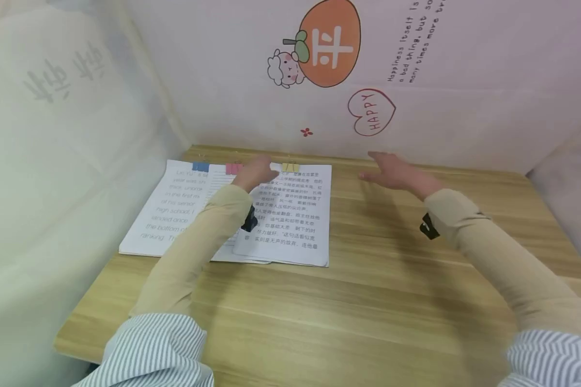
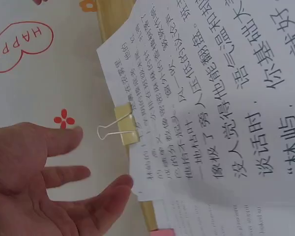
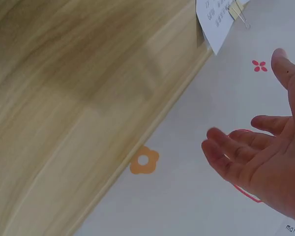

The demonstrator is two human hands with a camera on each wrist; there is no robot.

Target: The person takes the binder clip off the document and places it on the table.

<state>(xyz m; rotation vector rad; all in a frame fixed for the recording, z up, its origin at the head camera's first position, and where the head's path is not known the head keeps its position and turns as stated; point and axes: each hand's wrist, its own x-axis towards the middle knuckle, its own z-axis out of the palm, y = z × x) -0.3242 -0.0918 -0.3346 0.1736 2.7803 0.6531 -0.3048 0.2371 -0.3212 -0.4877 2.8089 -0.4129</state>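
My left hand [image 1: 255, 173] hovers over the top of the paper stacks, near a yellow binder clip [image 1: 291, 167]. In the left wrist view its fingers are spread and loosely bent, with nothing between them, apart from the yellow clip [image 2: 128, 125]. That clip sits on the top edge of a printed stack with Chinese text [image 1: 290, 215]. Over the bare wood to the right of the stacks, my right hand [image 1: 399, 173] is held out with fingers extended and holds nothing. A pink binder clip [image 1: 233, 169] and a blue binder clip [image 1: 200, 166] sit on the neighbouring stacks.
The leftmost stack [image 1: 150, 226] carries large English print and overlaps the others side by side. A wooden table [image 1: 368, 312] lies beneath, bounded by a white back wall sheet [image 1: 222, 80] with printed drawings and a white side sheet [image 1: 53, 188] at left.
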